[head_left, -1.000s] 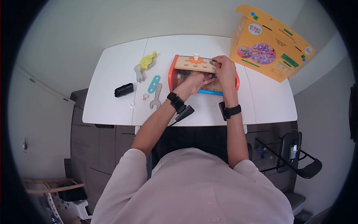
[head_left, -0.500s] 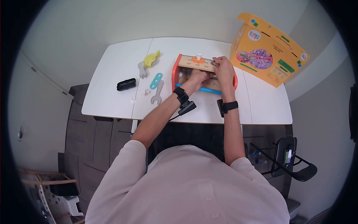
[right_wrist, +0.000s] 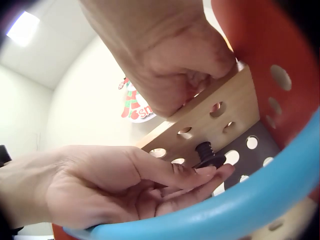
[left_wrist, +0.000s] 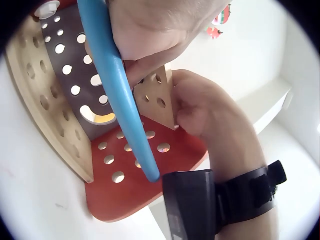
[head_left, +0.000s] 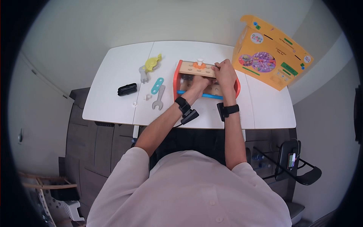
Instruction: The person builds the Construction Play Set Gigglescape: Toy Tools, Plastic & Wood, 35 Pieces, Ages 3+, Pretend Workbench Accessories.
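Observation:
A toy workbench [head_left: 176, 81] with red sides, holed wooden boards and a blue front bar [left_wrist: 122, 95] stands on the table. My left hand [head_left: 199, 84] reaches over the bar and under the top board. In the right wrist view, its thumb and fingertips hold the flat head of a black toy bolt [right_wrist: 210, 159], whose threaded shank points up at the board's underside. Above, my right hand [head_left: 226, 73] has curled fingers at the board's right end, pinching a small dark piece mostly hidden by the fingers. An orange gear [head_left: 199, 65] with a white knob [head_left: 200, 60] sits on the board.
Left of the bench lie a grey toy wrench [head_left: 159, 98], a teal holed strip [head_left: 157, 86], a yellow-and-grey toy tool [head_left: 152, 64], a black case [head_left: 127, 89] and small white pieces [head_left: 148, 97]. A yellow box [head_left: 261, 56] stands at the back right.
The head view has shifted slightly. Both hands stay at the top board, the left one underneath and the right one above, with small finger movements.

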